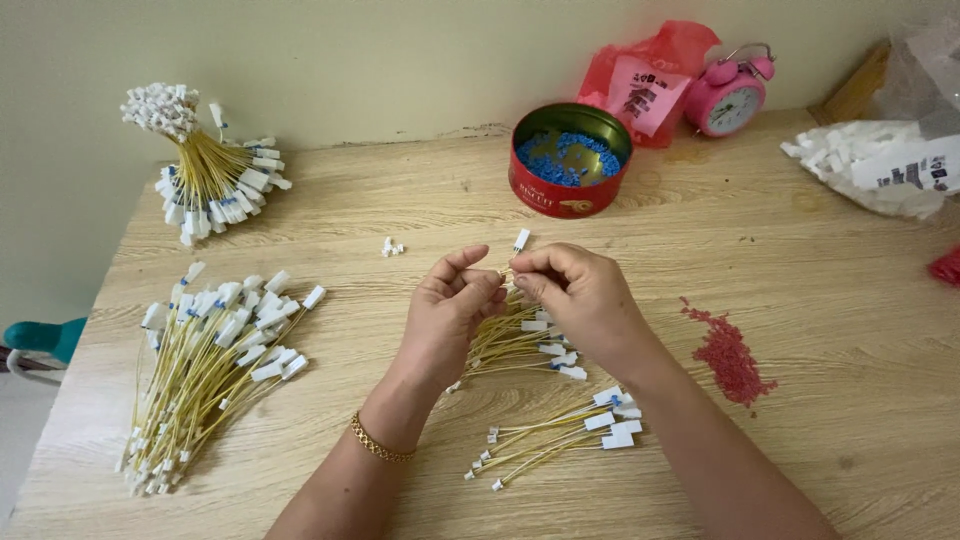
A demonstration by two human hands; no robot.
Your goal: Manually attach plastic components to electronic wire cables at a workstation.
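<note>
We see bare worktop (800, 300) right of the red beads (730, 355); wire piles (210, 370) crowd the left, the tin (570, 160) blocks behind.

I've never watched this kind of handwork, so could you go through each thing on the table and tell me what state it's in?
Left hand: pinching a yellow wire end.
Right hand: pinching the same wire.
Wires under the hands: loose fan.
Small wire bunch: lying loose.
Large wire pile: heaped flat.
Tied wire bundle: bound, fanned out.
Red tin: open, blue beads inside.
Red beads: spilled on the table.
Pink alarm clock: upright.
</note>
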